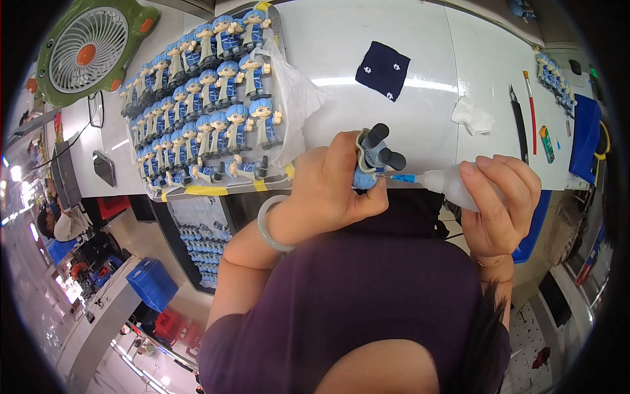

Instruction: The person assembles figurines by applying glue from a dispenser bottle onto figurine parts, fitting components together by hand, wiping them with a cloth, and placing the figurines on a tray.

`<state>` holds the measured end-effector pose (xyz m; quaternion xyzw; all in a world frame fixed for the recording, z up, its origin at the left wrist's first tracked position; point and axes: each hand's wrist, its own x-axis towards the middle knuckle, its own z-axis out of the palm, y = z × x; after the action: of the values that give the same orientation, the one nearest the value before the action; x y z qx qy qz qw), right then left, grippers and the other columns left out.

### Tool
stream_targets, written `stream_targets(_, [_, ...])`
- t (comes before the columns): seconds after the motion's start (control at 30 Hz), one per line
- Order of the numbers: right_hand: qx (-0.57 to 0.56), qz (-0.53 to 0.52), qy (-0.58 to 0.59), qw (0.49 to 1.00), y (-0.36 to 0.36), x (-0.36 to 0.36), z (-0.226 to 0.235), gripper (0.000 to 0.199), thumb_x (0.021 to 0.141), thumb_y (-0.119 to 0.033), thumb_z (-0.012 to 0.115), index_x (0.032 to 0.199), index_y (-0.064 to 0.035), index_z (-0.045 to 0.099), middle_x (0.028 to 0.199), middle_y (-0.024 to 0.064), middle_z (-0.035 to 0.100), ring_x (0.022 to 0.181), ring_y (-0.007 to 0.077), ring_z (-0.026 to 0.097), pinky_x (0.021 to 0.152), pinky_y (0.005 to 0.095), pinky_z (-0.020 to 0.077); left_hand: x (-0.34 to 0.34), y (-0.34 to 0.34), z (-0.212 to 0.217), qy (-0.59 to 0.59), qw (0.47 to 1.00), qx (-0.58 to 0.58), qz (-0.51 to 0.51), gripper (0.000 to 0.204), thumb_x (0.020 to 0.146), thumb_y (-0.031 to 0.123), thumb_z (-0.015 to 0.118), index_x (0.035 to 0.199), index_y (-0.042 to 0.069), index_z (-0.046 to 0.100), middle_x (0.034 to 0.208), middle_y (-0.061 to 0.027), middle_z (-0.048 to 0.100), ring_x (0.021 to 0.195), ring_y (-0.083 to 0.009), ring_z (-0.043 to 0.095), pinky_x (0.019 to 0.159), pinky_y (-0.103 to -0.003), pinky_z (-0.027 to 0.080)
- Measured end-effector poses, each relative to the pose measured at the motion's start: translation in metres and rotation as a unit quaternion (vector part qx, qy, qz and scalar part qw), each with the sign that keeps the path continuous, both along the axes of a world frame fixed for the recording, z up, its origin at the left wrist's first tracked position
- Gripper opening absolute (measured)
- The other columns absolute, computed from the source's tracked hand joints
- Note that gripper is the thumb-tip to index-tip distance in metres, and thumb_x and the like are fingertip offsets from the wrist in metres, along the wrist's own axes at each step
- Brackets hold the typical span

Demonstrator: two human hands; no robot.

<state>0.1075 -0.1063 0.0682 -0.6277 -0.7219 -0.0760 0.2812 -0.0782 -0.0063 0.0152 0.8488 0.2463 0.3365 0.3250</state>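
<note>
My left hand (335,180) is closed around a small blue-haired figurine (371,157), whose dark feet point up and away from me. In my right hand (502,200) is a white squeeze bottle (453,186), lying nearly level. Its blue needle tip (401,178) points left, close against the figurine; whether it touches cannot be made out. Left of my hands, a tray (223,191) with yellow tape on its rim carries rows of similar figurines (237,125). Most of them stand upright, and several in the nearest row lie on their sides.
Beyond my hands lie a dark cloth (384,70) and a crumpled white tissue (472,116). Toward the right are a black craft knife (518,125), a red brush (530,105) and a blue bin (584,138). A green fan (88,52) and a phone (104,168) sit at the left.
</note>
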Motion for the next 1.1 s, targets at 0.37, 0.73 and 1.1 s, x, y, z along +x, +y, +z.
stream_targets(0.37, [0.003,0.009,-0.011,1.000,0.002,0.001,0.002,0.036,0.057,-0.007,0.062,0.092,-0.0131,0.065,0.093,0.0001,0.057,0.082,0.0183,0.050,0.071,0.0266,0.0385,0.000,0.001,0.002,0.004,1.000,-0.025,-0.007,0.040,0.064,0.011,0.062,0.096,-0.003,0.044,0.061,-0.0057,0.050,0.043,-0.0224,0.049,0.039,-0.029,0.040])
stream_targets(0.73, [0.022,-0.002,0.030,0.999,0.007,0.003,0.002,0.037,0.055,0.003,0.061,0.089,-0.0099,0.065,0.089,0.0033,0.057,0.080,0.0199,0.052,0.069,0.0282,0.0422,-0.001,0.001,0.000,0.004,0.999,-0.043,-0.003,0.038,0.064,0.012,0.061,0.096,-0.003,0.044,0.062,-0.0060,0.050,0.044,-0.0228,0.050,0.040,-0.030,0.041])
stream_targets(1.1, [-0.020,-0.141,0.352,0.925,0.010,0.039,-0.037,0.031,0.064,0.007,0.062,0.093,0.0006,0.058,0.094,0.0110,0.058,0.088,0.0194,0.054,0.081,0.0268,0.0400,-0.007,0.001,0.000,0.016,0.994,-0.101,-0.043,0.033,0.065,0.012,0.057,0.092,-0.002,0.045,0.071,-0.0084,0.053,0.049,-0.0230,0.049,0.045,-0.030,0.040])
